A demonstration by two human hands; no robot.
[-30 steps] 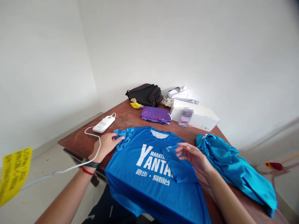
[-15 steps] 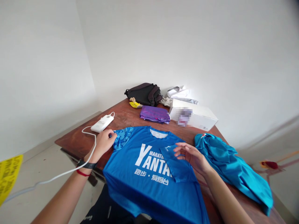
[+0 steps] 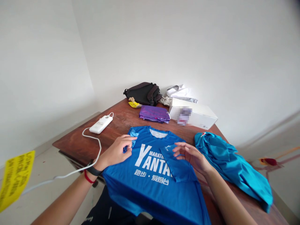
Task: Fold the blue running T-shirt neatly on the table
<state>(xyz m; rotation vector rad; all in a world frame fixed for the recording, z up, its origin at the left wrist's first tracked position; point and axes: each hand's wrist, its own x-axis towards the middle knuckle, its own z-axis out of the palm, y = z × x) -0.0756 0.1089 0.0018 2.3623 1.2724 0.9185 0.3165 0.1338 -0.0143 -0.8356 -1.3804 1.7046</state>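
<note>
Folding the shirt (image 3: 152,200) seems underway: left hand (image 3: 114,153) curls at one sleeve (image 3: 134,134), grip unclear; right hand (image 3: 191,154) loosely unclenched. Next probably calls for laying that sleeve flat.

A power bank (image 3: 101,124) lies near the left edge of the table (image 3: 77,134), its cord (image 3: 55,177) leading off past the near edge. A backpack (image 3: 140,94) lies by the far-left corner; a box (image 3: 199,117) nears the far-right.
</note>
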